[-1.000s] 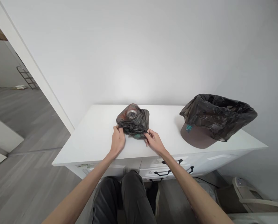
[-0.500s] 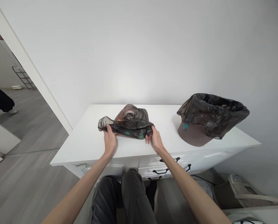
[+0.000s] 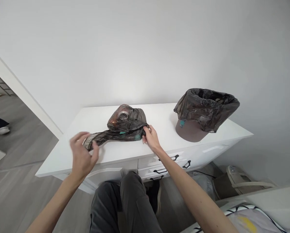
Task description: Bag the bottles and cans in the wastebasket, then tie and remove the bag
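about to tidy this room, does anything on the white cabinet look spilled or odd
No spill shows around the dark bag. The black liner on the brown bin looks untidy, though: it hangs loosely and unevenly over the rim, reaching lower on the picture's right.

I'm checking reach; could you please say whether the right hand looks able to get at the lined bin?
Probably yes: nothing stands between the right hand and the lined bin, though that hand holds the filled bag.

Bag (image 3: 135, 119) on cabinet (image 3: 161, 113), bin (image 3: 190, 132) to its right (liner (image 3: 195, 108) over its top), wall (image 3: 145, 51) behind both
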Demonstrator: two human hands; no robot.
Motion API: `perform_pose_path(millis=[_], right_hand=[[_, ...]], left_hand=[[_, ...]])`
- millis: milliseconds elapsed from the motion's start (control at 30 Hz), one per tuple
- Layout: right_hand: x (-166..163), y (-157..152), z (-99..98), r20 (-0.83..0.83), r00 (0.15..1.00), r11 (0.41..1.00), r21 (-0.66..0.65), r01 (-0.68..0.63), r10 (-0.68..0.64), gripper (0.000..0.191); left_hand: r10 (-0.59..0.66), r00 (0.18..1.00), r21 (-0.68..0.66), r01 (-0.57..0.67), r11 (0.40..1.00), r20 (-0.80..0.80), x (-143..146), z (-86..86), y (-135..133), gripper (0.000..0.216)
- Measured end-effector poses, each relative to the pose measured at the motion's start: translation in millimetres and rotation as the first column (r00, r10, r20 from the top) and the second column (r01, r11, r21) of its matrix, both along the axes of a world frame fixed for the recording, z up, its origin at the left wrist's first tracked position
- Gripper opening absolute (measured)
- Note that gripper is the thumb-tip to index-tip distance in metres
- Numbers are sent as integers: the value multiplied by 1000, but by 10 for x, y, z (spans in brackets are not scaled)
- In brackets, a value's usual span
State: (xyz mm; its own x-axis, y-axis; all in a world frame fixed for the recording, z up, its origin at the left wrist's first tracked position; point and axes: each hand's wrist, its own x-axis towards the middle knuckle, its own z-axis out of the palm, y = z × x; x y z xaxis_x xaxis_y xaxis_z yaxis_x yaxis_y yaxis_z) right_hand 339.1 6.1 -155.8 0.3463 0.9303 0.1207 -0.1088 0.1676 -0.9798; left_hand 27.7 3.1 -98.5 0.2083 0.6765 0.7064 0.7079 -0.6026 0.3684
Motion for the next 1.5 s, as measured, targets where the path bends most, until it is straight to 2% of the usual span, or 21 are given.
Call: perform_pose_path(millis=[67,167,267,367,533,667,767,900,1100,1233,1333,1500], right_hand=[[-5,-11,27,10,1000,1000,1,-3,3,33],[-10,-26,64,22,1000,1000,-6,-1,1,34],[-12,-39,97,19,1000,1000,-10,-6,6,31],[-16,-45,127,23,1000,1000,-6,-12,12,30],[-41,-50,169,28,999,1000,-2,-15,15,31],[-61,-56,163,30,999,1000,8,-21,21,32],[-59,-44,119,37,999,1000,12,-14,13,33],[-43,-11,60,75,997,999,34,-4,1,34],[-54,0,64,81,997,999,36,-1,-2,31],[-54,-5,64,88,996,1000,31,-3,0,32],[-49,3,68,86,996,999,34,11,-13,30],[-54,-1,105,80,997,999,39,13,-16,29]], left_hand=[[-79,989,42,85,996,-121,209,129,-106,41],[-223,935,-33,223,974,-275,504,177,-117,37],[-277,907,-113,254,961,-317,645,79,-22,38],[-287,902,-179,240,954,-322,651,-49,59,35],[-186,932,-233,114,966,-313,616,-113,98,28],[-182,909,-241,94,966,-375,640,-134,130,30],[-126,920,-231,40,972,-372,653,-228,183,30],[-87,942,-231,10,973,-325,662,-333,240,51],[-43,969,-178,-1,984,-244,776,-230,235,64],[-5,958,-145,-39,989,-288,912,-153,259,65],[39,937,-116,-85,990,-347,1001,-137,316,62],[100,889,-65,-144,987,-448,1053,-131,376,45]])
